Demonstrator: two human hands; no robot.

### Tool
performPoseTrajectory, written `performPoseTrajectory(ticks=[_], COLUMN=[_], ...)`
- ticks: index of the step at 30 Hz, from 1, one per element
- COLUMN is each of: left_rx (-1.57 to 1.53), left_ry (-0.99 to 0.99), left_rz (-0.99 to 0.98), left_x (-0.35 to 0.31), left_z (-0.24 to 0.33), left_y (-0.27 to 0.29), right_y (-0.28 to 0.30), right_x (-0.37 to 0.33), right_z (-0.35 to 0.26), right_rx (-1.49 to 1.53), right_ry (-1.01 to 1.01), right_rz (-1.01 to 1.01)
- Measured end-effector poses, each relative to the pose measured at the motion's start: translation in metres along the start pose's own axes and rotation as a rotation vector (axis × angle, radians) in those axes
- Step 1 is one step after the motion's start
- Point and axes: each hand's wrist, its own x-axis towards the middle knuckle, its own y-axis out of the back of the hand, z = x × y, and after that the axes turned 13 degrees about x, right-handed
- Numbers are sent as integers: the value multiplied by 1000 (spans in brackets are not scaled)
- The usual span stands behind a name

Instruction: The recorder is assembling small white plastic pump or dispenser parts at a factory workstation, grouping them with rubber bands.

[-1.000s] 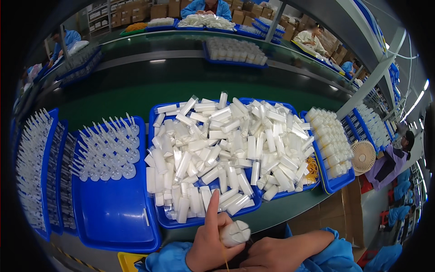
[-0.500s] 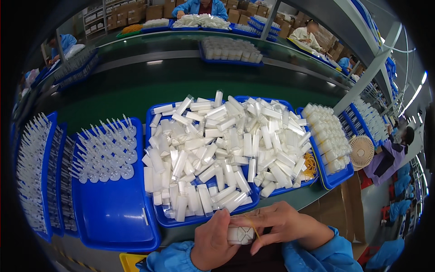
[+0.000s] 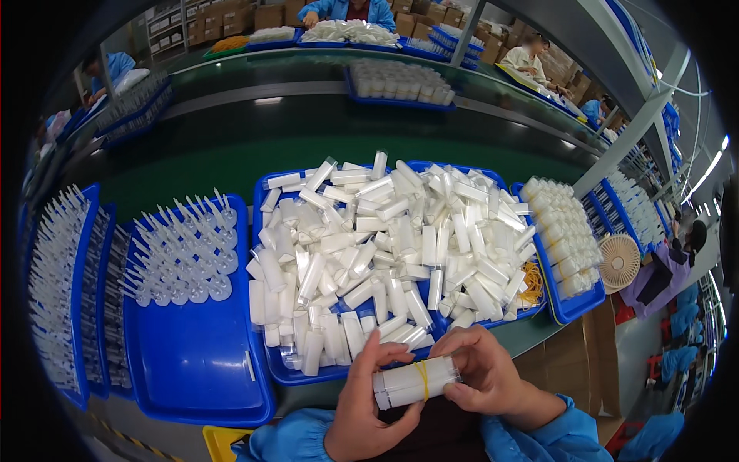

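Note:
A bundle of white tubes in clear wrap point(image 3: 404, 385) lies level over the near tray edge, with a yellow rubber band point(image 3: 423, 379) around its middle. My right hand point(image 3: 489, 375) grips the bundle's right end between thumb and fingers. At the left end, my left hand point(image 3: 368, 408) is open, its thumb and fingers spread around the bundle without closing on it. Just beyond both hands, two blue trays point(image 3: 300, 377) are heaped with loose white wrapped tubes point(image 3: 346, 269). Loose yellow rubber bands point(image 3: 531, 285) lie at the right tray's edge.
To the left, a blue tray point(image 3: 200, 369) holds white pieces with upright stems point(image 3: 185, 246); more stemmed pieces point(image 3: 58, 300) stand beyond. On the right, banded bundles point(image 3: 562, 239) fill a tray, near a round fan point(image 3: 619, 260). A metal post point(image 3: 627, 146) rises there. Co-workers sit across the green belt point(image 3: 215, 162).
The bundle has turned from end-on to lying sideways, and the rubber band now circles its middle. My left hand has loosened its hold, and my right hand has shifted to the right end.

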Motion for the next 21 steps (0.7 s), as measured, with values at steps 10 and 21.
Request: performPoseTrajectory(ticks=[10, 21], left_rx=[65, 49], left_ry=[-43, -81], left_rz=[83, 110], left_x=[2, 1], left_z=[2, -2], left_y=[-12, -12], right_y=[-9, -10], right_x=[10, 8], right_z=[7, 25], right_rx=[-623, -567], right_ry=[287, 340], right_rz=[-208, -142])
